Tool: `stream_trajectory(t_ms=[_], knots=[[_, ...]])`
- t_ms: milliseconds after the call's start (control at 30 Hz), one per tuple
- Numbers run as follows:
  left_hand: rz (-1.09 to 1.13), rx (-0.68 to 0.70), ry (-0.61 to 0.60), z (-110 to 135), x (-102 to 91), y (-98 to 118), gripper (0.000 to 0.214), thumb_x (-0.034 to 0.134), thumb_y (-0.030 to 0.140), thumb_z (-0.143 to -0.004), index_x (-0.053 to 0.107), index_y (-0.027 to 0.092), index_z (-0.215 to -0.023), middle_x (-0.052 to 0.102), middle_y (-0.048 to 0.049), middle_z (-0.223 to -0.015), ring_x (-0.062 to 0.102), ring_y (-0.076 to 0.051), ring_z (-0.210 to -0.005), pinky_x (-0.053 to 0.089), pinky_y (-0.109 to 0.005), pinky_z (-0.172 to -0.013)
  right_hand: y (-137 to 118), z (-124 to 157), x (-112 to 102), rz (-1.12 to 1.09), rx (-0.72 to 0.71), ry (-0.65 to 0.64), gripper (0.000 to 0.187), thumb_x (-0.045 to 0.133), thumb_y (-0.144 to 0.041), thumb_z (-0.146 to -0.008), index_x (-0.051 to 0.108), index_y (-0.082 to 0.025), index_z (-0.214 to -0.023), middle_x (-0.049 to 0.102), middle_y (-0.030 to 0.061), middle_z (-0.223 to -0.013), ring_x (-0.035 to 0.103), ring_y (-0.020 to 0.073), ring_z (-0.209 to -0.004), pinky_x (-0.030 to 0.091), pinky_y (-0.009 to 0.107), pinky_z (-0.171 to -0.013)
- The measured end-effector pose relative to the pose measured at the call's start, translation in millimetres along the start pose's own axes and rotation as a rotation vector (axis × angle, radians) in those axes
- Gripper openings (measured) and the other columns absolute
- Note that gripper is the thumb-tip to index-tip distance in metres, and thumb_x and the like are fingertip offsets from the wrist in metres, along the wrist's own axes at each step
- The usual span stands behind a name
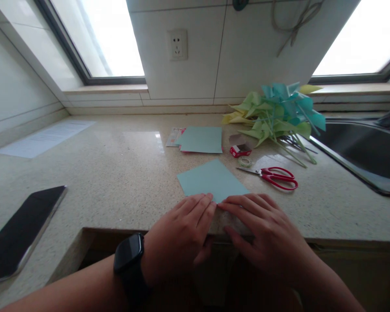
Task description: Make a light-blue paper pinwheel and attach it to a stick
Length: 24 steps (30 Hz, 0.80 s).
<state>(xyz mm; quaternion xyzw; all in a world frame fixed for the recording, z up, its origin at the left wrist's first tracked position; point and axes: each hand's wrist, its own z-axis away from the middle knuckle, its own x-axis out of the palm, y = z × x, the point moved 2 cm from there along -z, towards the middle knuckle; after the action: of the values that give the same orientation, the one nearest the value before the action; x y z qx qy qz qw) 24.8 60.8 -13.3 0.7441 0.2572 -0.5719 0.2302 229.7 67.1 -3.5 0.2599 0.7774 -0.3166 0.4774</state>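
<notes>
A light blue paper sheet (pixel 212 178) lies at an angle on the counter near its front edge. Its near side is partly covered by my hands. My left hand (pixel 185 229), with a black watch on the wrist, rests its extended fingers on the sheet's near edge. The fingers of my right hand (pixel 263 225) stretch along the near right edge, with the thumb apart below. The fingertips of both hands almost meet, pressing the paper down. Beyond the sheet lie red-handled scissors (pixel 276 175), partly open, and a roll of clear tape (pixel 245 161).
Behind is a stack of blue paper (pixel 202 139) beside a small red box (pixel 240 150). Green, yellow and blue paper flowers (pixel 279 112) lie by the sink (pixel 360 151). A dark tablet or phone (pixel 24 229) and a printed page (pixel 47 138) are at left.
</notes>
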Motion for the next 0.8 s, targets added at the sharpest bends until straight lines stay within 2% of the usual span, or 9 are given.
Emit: stream_trajectory(t_ms=[167, 367, 800], knots=[[0.043, 0.002, 0.012, 1.5, -3.2, -1.2, 0.056, 0.055, 0.026, -0.093, 0.047, 0.003, -0.143, 0.053, -0.0201, -0.148, 0.05, -0.033, -0.136, 0.043, -0.045, -0.115, -1.7, 2.4, -1.7, -0.028, -0.004, -0.004, 0.036, 0.062, -0.025, -0.09, 0.062, -0.025, -0.126, 0.069, 0.0048, -0.122, 0.06, 0.0263, -0.105, 0.039, 0.046, -0.095], [0.069, 0.005, 0.01, 1.2, -4.2, -1.0, 0.06, 0.056, 0.023, -0.093, 0.043, 0.001, -0.147, 0.052, -0.02, -0.149, 0.049, -0.031, -0.136, 0.042, -0.045, -0.116, -1.8, 3.1, -0.3, 0.016, 0.004, 0.002, 0.041, 0.06, -0.027, -0.09, 0.061, -0.022, -0.13, 0.066, 0.0084, -0.123, 0.058, 0.0288, -0.107, 0.04, 0.048, -0.095], [0.047, 0.006, 0.052, 2.8, -4.0, -1.3, 0.055, 0.059, 0.022, -0.092, 0.048, 0.005, -0.143, 0.058, -0.017, -0.142, 0.055, -0.03, -0.127, 0.048, -0.045, -0.109, 0.6, 3.5, -5.2, -0.08, 0.016, -0.051, 0.034, 0.063, -0.025, -0.09, 0.063, -0.032, -0.124, 0.065, 0.0032, -0.122, 0.056, 0.0261, -0.108, 0.039, 0.048, -0.097]])
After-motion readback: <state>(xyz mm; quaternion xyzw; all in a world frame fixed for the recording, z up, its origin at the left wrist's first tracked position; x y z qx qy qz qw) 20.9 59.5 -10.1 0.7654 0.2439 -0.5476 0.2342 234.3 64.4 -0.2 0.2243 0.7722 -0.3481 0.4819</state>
